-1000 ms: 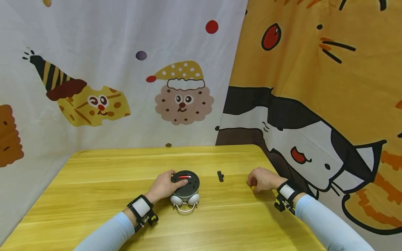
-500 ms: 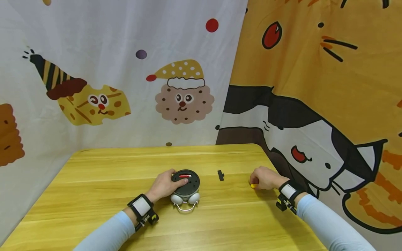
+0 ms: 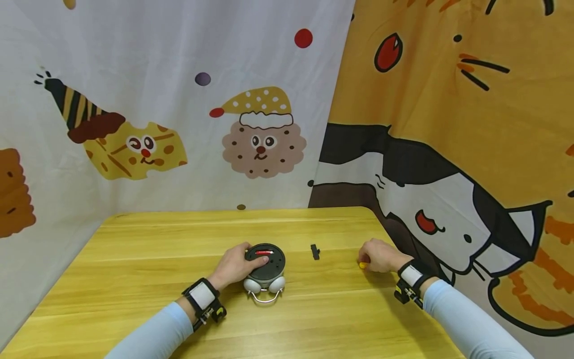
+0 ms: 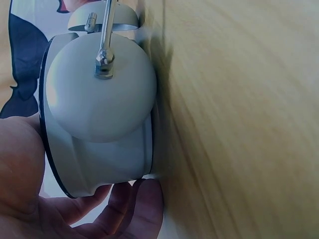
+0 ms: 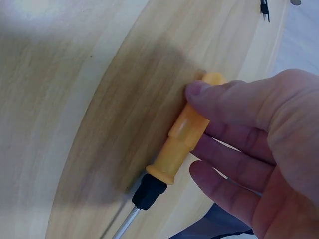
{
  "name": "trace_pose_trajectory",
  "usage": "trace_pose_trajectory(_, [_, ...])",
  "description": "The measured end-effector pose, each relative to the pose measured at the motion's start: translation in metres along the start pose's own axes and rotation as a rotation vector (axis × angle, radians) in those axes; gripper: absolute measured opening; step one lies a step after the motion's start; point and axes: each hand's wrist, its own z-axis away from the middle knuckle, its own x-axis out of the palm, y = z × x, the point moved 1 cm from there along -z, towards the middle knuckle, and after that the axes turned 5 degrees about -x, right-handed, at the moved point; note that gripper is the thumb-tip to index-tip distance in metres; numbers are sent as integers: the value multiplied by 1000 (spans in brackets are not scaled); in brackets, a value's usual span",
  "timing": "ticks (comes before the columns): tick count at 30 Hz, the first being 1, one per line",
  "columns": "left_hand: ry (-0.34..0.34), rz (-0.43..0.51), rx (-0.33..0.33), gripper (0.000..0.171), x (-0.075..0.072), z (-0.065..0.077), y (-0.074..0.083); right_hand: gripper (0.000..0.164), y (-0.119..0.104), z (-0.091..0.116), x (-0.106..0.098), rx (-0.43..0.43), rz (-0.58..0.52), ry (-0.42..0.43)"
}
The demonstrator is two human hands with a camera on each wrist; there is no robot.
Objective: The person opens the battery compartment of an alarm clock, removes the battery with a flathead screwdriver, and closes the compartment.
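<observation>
A twin-bell alarm clock [image 3: 274, 269] lies face down on the table, its black back up and its bells toward me. A red battery [image 3: 264, 252] shows in the slot of that back. My left hand [image 3: 230, 267] grips the clock from the left, thumb on the back; in the left wrist view, fingers curl by its pale body [image 4: 99, 154]. My right hand [image 5: 249, 134] pinches the yellow-orange handle of a screwdriver [image 5: 187, 132], thumb near the handle's end. Its metal shaft slants down and out of the right wrist view; the tip is not visible.
Between the hands, a small black battery cover [image 3: 315, 252] lies on the yellow wood-grain table [image 3: 179, 234]. The table's right edge runs close beyond my right hand. Printed curtains [image 3: 179, 194] hang behind and to the right.
My right hand has shifted slightly to the right, and a bit more of the screwdriver's yellow handle shows below it. The left hand and the clock keep their place.
</observation>
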Motion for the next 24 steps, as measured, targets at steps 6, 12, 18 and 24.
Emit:
trace_pose_trajectory(6, [2,-4,7,60,0,-1,-2,17,-2,-1,0,7,51,9])
trace_pose_trajectory(12, [1,-9,6,60,2,-2,-4,16,-1,-1,3,-15,53,60])
trace_pose_trajectory(18, [2,-12,5,63,2,-2,-4,13,-2,-5,5,-38,64,132])
trace_pose_trajectory(24, [-1,-12,8,60,2,-2,-3,14,-4,-9,6,-34,-4,216])
